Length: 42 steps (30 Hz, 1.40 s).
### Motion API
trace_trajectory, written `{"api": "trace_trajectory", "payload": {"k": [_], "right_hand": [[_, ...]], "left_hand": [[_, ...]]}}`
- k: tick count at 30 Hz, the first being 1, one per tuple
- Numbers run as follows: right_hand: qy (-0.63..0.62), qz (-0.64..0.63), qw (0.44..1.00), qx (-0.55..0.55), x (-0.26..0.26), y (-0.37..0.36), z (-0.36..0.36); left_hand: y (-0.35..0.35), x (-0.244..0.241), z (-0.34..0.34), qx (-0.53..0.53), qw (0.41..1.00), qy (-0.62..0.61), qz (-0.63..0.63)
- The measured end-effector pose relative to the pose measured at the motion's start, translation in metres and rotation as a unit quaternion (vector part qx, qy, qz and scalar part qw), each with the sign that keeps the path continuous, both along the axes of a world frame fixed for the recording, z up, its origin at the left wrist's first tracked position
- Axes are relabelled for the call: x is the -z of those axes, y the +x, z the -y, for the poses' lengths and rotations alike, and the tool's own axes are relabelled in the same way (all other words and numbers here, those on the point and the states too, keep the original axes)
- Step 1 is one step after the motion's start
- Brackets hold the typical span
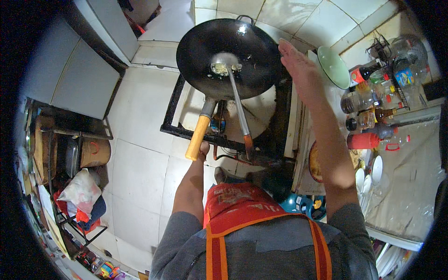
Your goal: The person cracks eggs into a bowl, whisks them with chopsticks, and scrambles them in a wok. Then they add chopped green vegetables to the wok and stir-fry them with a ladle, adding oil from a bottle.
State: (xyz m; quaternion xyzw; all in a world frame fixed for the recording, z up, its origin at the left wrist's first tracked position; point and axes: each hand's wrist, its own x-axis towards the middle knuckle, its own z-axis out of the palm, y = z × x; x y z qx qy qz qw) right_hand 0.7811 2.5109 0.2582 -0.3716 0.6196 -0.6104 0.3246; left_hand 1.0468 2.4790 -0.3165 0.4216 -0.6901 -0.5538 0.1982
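Note:
A black wok (259, 73) sits tilted on a black stove frame (171, 105). Its wooden handle (198, 136) points towards me, and my left hand (204, 148) is beside the lower end, mostly hidden behind it, so its grip cannot be told. In the wok lies a metal ladle (238, 98) with pale bits of food (220, 69) at its bowl; no hand is on the ladle's brown grip. My right hand (297, 57) is raised at the wok's right rim, fingers extended and close together, holding nothing visible.
At the right stand a green bowl (333, 66), bottles, a red squeeze bottle (362, 140) and white spoons (366, 183) by a plastic-covered counter (402, 189). A teal gas cylinder (301, 204) is below. A rack with a plastic bag (82, 190) stands at the left.

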Motion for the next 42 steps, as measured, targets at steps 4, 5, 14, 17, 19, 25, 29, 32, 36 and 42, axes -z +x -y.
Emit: {"api": "trace_trajectory", "payload": {"k": [4,5,14,17,19,25,29,32,36,42], "right_hand": [[-0.023,-0.018,0.999,-0.040,-0.011,0.002,-0.008],[-0.019,-0.028,0.999,-0.030,-0.012,0.002,-0.008],[0.023,-0.219,0.976,-0.002,-0.009,0.024,0.019],[0.022,-0.400,0.916,0.019,0.018,0.005,-0.017],[0.053,-0.303,0.951,0.031,0.028,-0.034,-0.079],[0.070,-0.365,0.819,0.437,-0.016,-0.212,-0.335],[0.376,-0.362,0.695,0.495,0.007,-0.285,-0.431],[0.446,-0.396,0.730,0.335,0.072,-0.325,-0.449],[0.371,-0.548,0.737,0.136,0.144,-0.364,-0.445],[0.416,-0.540,0.701,0.208,0.176,-0.396,-0.453]], "left_hand": [[-0.002,-0.013,0.004,0.093,0.989,-0.101,0.050],[-0.002,-0.020,0.000,0.080,0.989,-0.109,0.063],[0.002,-0.049,-0.001,-0.005,0.998,0.045,0.039],[0.008,-0.054,0.000,-0.081,0.954,0.288,-0.028],[0.025,-0.064,-0.013,-0.161,0.912,0.376,-0.018],[0.115,-0.095,-0.088,-0.326,0.868,0.369,0.058],[0.182,-0.116,-0.146,-0.436,0.805,0.360,0.182],[0.227,-0.144,-0.172,-0.364,0.805,0.405,0.235],[0.245,-0.178,-0.186,-0.387,0.838,0.384,0.033],[0.213,-0.221,-0.196,-0.456,0.843,0.266,0.101]]}}
